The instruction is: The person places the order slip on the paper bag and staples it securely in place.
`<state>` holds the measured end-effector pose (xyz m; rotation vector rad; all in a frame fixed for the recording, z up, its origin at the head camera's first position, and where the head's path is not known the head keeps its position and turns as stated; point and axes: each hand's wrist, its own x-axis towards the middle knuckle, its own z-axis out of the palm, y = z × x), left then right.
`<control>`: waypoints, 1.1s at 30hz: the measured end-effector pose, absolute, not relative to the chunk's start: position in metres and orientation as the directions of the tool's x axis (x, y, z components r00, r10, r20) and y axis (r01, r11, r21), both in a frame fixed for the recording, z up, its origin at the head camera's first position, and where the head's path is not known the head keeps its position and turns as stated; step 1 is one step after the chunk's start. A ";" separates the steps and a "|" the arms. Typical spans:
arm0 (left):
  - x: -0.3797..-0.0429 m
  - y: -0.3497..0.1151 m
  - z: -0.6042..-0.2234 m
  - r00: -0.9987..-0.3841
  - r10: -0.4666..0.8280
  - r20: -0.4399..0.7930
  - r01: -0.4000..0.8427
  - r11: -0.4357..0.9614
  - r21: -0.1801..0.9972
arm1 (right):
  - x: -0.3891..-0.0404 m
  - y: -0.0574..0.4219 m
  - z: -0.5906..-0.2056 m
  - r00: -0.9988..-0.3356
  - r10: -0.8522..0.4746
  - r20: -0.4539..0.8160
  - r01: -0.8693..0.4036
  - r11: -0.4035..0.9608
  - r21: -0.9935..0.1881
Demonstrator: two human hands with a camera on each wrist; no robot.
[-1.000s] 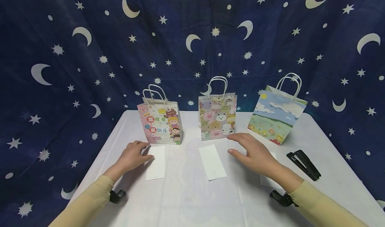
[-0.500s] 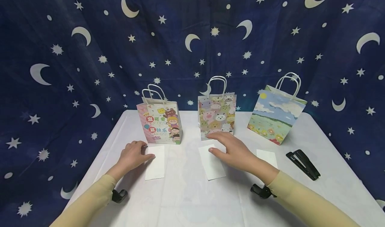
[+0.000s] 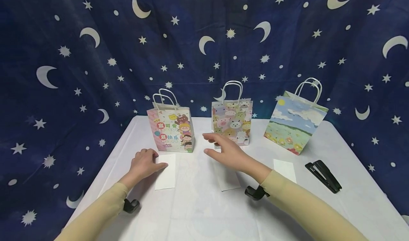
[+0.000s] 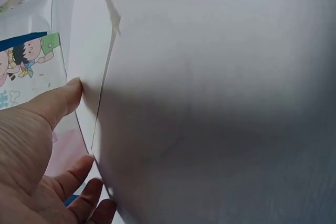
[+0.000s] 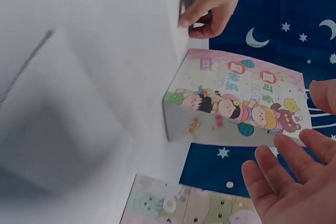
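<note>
From where I stand, the left slip [image 3: 167, 180] is a plain white oblong of paper with a slightly rough near edge, lying flat on the white table [image 3: 198, 209] just in front of the pink bag [image 3: 170, 131]. Its long axis runs straight away from the person, the far end pointing at that bag. The left hand [image 3: 143, 163] sits at the slip's far left corner, thumb reaching over the paper and fingers loosely bent; it isn't clenched, and I can't tell how firmly it touches.

The right hand [image 3: 228, 154] is released, holding nothing, its thumb and fingers spread and pointing left, toward the pink bag but apart from it. Under it lies the middle slip [image 3: 228, 182], partly covered, white too, its long axis slanting with the far end to the left.

The pink bag stands upright, taller than wide, pink and white with cartoon figures, its white handles pointing up. The middle bag [image 3: 233, 118], crowded with animal faces, also stands upright. The right bag [image 3: 292, 124], printed with sky and meadow, looks tilted to the right. Nearer the person lie the right slip [image 3: 285, 170] and a black tool [image 3: 323, 176], set diagonally.
</note>
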<state>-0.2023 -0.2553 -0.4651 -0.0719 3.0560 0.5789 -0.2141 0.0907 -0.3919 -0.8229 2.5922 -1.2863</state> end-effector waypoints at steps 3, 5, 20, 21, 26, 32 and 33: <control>-0.203 -0.253 -0.467 -0.998 -0.047 -0.031 -0.055 0.923 0.382 | -0.222 0.082 -0.391 -0.839 -0.527 0.139 -0.403 0.429 -0.808; -0.203 -0.252 -0.468 -0.998 -0.055 -0.029 -0.062 0.917 0.395 | -0.228 0.076 -0.390 -0.838 -0.525 0.150 -0.390 0.382 -0.838; -0.205 -0.248 -0.474 -0.999 -0.050 -0.003 -0.045 0.879 0.475 | -0.258 0.048 -0.385 -0.872 -0.466 0.147 -0.309 0.294 -0.904; -0.205 -0.248 -0.475 -0.999 -0.048 0.001 -0.042 0.878 0.478 | -0.260 0.047 -0.385 -0.873 -0.465 0.150 -0.308 0.286 -0.907; -0.204 -0.246 -0.474 -0.998 -0.059 -0.002 -0.052 0.864 0.501 | -0.268 0.039 -0.384 -0.890 -0.427 0.157 -0.300 0.291 -0.908; -0.204 -0.245 -0.474 -0.998 -0.067 -0.012 -0.064 0.857 0.512 | -0.277 0.031 -0.380 -0.895 -0.413 0.167 -0.298 0.275 -0.914; -0.204 -0.245 -0.474 -0.998 -0.068 -0.012 -0.064 0.856 0.512 | -0.279 0.029 -0.379 -0.895 -0.414 0.168 -0.296 0.269 -0.916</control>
